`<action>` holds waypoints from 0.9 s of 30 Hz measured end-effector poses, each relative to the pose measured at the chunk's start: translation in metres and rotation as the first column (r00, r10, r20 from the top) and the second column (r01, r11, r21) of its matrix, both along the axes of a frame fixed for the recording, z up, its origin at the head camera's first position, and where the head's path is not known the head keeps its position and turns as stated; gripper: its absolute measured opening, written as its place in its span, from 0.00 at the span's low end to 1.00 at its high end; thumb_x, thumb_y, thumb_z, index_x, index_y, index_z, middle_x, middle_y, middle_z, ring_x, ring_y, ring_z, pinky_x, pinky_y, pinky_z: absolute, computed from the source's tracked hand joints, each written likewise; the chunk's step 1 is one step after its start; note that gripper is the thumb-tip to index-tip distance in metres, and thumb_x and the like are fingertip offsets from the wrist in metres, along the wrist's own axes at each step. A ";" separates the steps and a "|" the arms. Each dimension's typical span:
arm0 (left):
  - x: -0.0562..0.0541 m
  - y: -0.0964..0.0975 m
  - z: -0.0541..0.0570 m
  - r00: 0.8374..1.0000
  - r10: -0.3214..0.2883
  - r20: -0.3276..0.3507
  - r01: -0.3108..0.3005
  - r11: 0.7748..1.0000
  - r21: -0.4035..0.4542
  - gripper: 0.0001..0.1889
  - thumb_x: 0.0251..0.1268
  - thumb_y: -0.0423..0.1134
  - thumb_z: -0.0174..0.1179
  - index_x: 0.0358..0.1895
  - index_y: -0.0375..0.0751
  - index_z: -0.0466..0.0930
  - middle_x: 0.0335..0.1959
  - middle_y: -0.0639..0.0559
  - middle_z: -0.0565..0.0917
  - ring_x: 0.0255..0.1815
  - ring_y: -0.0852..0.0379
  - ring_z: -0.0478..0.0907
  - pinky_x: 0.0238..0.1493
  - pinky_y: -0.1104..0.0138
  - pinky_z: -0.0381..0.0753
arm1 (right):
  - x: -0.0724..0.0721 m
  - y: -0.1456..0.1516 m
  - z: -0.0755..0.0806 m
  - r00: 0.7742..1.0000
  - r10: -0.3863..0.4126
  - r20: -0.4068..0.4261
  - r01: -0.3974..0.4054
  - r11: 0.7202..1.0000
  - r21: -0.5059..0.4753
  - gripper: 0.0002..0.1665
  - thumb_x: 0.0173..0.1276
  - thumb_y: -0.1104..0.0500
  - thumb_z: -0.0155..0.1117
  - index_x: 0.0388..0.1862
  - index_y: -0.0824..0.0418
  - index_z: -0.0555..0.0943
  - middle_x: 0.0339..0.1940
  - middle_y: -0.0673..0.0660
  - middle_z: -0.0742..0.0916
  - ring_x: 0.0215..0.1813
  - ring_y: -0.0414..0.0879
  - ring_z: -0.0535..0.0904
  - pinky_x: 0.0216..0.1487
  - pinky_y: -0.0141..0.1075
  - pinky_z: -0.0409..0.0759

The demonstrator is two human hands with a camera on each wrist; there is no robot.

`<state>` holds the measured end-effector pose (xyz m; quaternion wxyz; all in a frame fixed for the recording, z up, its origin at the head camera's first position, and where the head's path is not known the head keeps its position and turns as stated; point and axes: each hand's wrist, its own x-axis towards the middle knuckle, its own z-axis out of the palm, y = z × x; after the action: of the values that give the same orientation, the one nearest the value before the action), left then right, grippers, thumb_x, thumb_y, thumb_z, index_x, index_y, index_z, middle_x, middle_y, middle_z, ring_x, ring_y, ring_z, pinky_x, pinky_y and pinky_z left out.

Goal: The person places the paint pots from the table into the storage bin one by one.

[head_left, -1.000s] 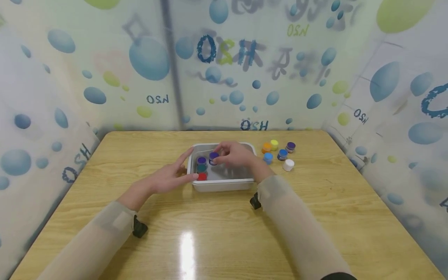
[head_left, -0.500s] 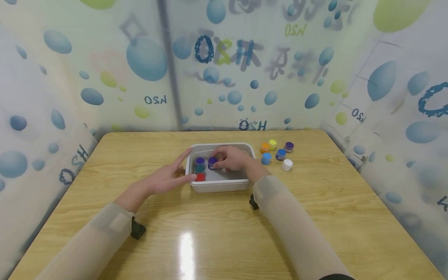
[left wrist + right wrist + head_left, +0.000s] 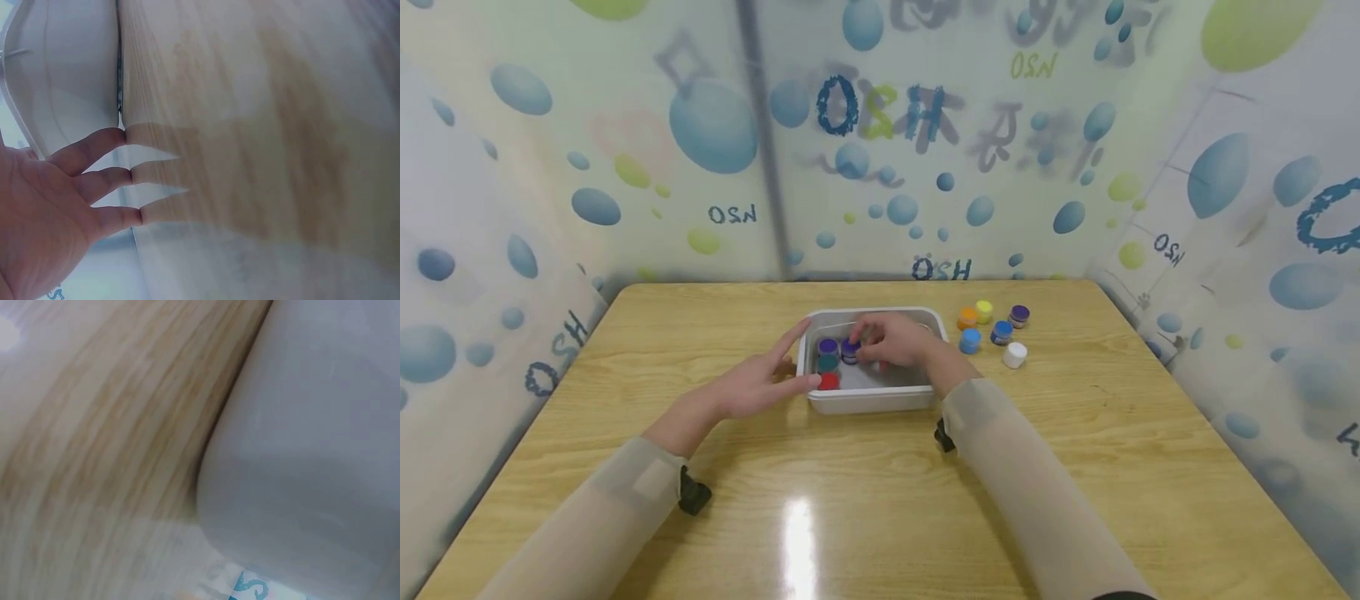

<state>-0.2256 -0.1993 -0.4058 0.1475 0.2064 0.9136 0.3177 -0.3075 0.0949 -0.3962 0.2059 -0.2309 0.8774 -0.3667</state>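
A white plastic bin (image 3: 872,402) stands on the wooden table. My right hand (image 3: 898,340) reaches inside it and pinches a small purple-lidded paint jar (image 3: 850,351) on the bin floor. Left of that jar, along the bin's left wall, stand another purple-lidded jar (image 3: 827,347), a dark green-lidded jar (image 3: 828,363) and a red-lidded jar (image 3: 829,381). Something red (image 3: 883,366) shows partly beneath my right hand. My left hand (image 3: 752,386) rests at the bin's left end, thumb and index finger extended along the rim. In the left wrist view, its other fingertips (image 3: 132,215) touch the table.
Right of the bin stand an orange jar (image 3: 967,317), a yellow jar (image 3: 984,312), a dark purple jar (image 3: 1018,316), a blue jar (image 3: 1002,332), a light blue jar (image 3: 970,341) and a white jar (image 3: 1015,355). A patterned curtain (image 3: 880,192) hangs behind the table (image 3: 737,500).
My right hand has lowered the purple-lidded jar onto the bin floor and shifted it slightly left, beside the other purple-lidded jar. My left hand stays at the bin's left end.
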 end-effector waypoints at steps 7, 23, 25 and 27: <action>-0.001 0.001 0.000 1.000 0.002 0.000 -0.002 1.000 -0.003 0.51 0.81 0.73 0.52 0.91 0.72 0.27 0.77 0.26 0.76 0.78 0.22 0.73 0.76 0.29 0.70 | 0.000 0.000 0.003 1.000 0.011 0.009 -0.011 1.000 0.008 0.13 0.77 0.58 0.74 0.57 0.50 0.87 0.45 0.53 0.93 0.35 0.47 0.87 0.40 0.36 0.86; -0.001 0.002 -0.001 1.000 0.002 0.002 -0.002 1.000 0.006 0.51 0.81 0.72 0.52 0.91 0.73 0.26 0.77 0.26 0.76 0.77 0.22 0.74 0.75 0.28 0.71 | 0.002 0.002 0.004 1.000 0.013 0.008 -0.012 1.000 -0.016 0.11 0.76 0.53 0.75 0.54 0.49 0.88 0.43 0.51 0.93 0.34 0.47 0.86 0.40 0.37 0.84; -0.001 0.003 -0.001 1.000 0.002 0.005 -0.002 1.000 0.008 0.51 0.81 0.72 0.53 0.91 0.73 0.26 0.77 0.26 0.76 0.76 0.22 0.75 0.75 0.29 0.72 | 0.003 0.003 0.004 1.000 0.009 0.002 -0.009 1.000 -0.013 0.11 0.76 0.52 0.75 0.54 0.49 0.88 0.43 0.51 0.92 0.36 0.48 0.87 0.41 0.37 0.85; -0.001 0.003 -0.001 1.000 0.000 0.001 0.000 1.000 0.004 0.51 0.81 0.72 0.53 0.91 0.73 0.26 0.77 0.27 0.77 0.76 0.23 0.75 0.75 0.29 0.72 | 0.003 0.003 0.004 1.000 0.004 -0.001 -0.004 1.000 -0.015 0.12 0.76 0.51 0.75 0.55 0.48 0.88 0.44 0.51 0.92 0.37 0.48 0.87 0.42 0.38 0.86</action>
<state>-0.2270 -0.1965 -0.4066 0.1475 0.2065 0.9130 0.3195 -0.3042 0.0983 -0.3920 0.2044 -0.2344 0.8743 -0.3728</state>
